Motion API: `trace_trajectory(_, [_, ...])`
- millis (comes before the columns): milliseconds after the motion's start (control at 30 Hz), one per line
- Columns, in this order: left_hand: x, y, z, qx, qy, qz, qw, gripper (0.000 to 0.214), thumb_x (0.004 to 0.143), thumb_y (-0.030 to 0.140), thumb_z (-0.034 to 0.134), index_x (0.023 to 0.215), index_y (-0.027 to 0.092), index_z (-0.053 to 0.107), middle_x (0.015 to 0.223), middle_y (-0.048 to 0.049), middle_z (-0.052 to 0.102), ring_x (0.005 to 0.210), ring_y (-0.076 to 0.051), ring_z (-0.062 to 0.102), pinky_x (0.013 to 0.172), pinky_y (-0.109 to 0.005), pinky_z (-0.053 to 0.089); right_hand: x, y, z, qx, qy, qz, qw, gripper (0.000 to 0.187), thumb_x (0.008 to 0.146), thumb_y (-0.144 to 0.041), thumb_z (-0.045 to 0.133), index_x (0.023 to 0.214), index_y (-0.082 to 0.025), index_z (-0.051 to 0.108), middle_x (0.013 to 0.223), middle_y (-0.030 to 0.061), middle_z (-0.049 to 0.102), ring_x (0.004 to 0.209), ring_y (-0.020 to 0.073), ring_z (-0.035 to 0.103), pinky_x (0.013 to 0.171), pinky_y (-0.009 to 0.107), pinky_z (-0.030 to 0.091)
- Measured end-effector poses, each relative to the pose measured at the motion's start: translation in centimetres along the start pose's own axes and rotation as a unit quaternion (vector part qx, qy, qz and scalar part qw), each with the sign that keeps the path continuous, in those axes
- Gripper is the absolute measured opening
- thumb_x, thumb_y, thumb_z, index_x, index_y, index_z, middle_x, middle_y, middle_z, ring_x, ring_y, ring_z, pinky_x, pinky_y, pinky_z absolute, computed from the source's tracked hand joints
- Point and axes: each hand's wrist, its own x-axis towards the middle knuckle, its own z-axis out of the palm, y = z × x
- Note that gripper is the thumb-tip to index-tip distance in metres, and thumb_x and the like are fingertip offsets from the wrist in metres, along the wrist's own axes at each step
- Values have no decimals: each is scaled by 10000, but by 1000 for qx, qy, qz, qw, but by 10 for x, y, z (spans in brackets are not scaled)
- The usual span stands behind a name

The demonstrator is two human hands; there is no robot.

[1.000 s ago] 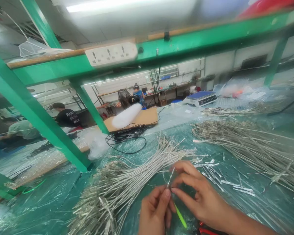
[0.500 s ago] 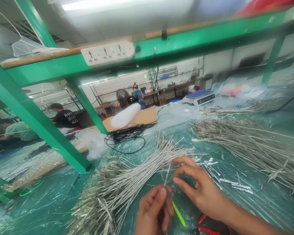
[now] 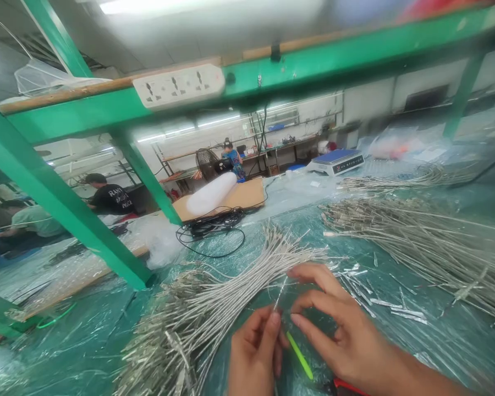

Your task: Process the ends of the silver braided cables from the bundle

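Note:
Between thumb and fingers, my left hand (image 3: pixel 258 346) pinches a thin silvery cable (image 3: pixel 280 294), its end pointing up. My right hand (image 3: pixel 334 319) is beside it with thumb and fingers apart; the index fingertip is close to the cable's tip, and I cannot tell whether they touch. Left of my hands lies a large bundle of pale cables (image 3: pixel 231 297) with metal connectors at the near end. A bright green pen-like tool (image 3: pixel 300 356) rests on the sheet between my hands. Red handles (image 3: pixel 348 386) of a tool show partly beneath my right wrist.
Another heap of cables (image 3: pixel 396 225) lies at the right, with foil-like scraps (image 3: pixel 408 313) nearer. A digital scale (image 3: pixel 336 160) and a coiled black cord (image 3: pixel 214 223) are further back. A green post (image 3: pixel 78 209) slants on the left, under a green beam (image 3: pixel 334 66). Several people sit beyond.
My left hand has shifted slightly up and left with the cable. My right hand has lowered a little, covering more of the red handles. A fine loop near the cable end no longer shows.

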Motion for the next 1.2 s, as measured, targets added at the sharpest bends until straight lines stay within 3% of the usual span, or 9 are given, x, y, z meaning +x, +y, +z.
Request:
trace_trajectory(200, [-2, 1, 4, 20, 31, 16, 999, 320, 808, 440, 666, 891, 132, 673, 559, 23, 568, 367, -49, 355, 381, -190, 216, 0, 1, -1, -8, 7, -11, 1000, 82, 898, -167, 544, 891, -222, 605, 1257, 94, 500, 1245, 257, 445, 1038, 406, 395])
trace_trajectory(433, [-3, -2, 5, 32, 20, 8, 999, 321, 830, 436, 635, 922, 131, 667, 562, 20, 566, 370, -57, 347, 385, -203, 219, 3, 6, 1, -12, 47, -30, 998, 90, 918, -141, 532, 933, -223, 566, 1205, 88, 517, 1214, 246, 450, 1014, 414, 379])
trace_trajectory(567, [-4, -2, 4, 52, -10, -19, 998, 297, 865, 410, 588, 942, 130, 653, 576, 26, 552, 381, -62, 346, 395, -213, 217, 4, 9, 2, -13, 40, -41, 998, 101, 925, -127, 520, 941, -218, 561, 1169, 82, 519, 1192, 235, 458, 1014, 400, 382])
trace_trajectory(733, [-6, -2, 7, 76, -101, -68, 990, 291, 881, 408, 557, 823, 135, 637, 562, 10, 567, 379, -66, 327, 392, -218, 221, 5, 13, 2, -17, 13, -36, 999, 109, 931, -117, 498, 951, -208, 555, 1140, 84, 531, 1188, 231, 454, 1015, 392, 383])
trace_trajectory(933, [-7, 1, 3, 50, -189, -100, 976, 336, 873, 448, 564, 825, 125, 644, 547, -8, 610, 340, -51, 307, 362, -213, 178, 14, 16, -5, 43, -21, 33, 998, 93, 938, -155, 512, 877, -203, 564, 1016, 54, 576, 1086, 208, 502, 965, 353, 393])
trace_trajectory(1067, [-5, -1, 1, 9, -268, -130, 955, 385, 836, 499, 606, 893, 124, 674, 547, -20, 639, 313, -47, 327, 337, -202, 176, 21, 28, -14, 127, 6, 124, 984, 125, 928, -271, 561, 836, -199, 605, 958, 34, 599, 978, 201, 544, 926, 333, 388])
trace_trajectory(1200, [-3, -4, 0, -74, -227, -114, 964, 325, 852, 454, 613, 900, 139, 678, 536, -4, 634, 314, -35, 359, 344, -183, 189, 25, 42, -15, 201, 51, 240, 948, 257, 892, -412, 596, 774, -188, 637, 815, 20, 610, 819, 197, 560, 823, 336, 430])
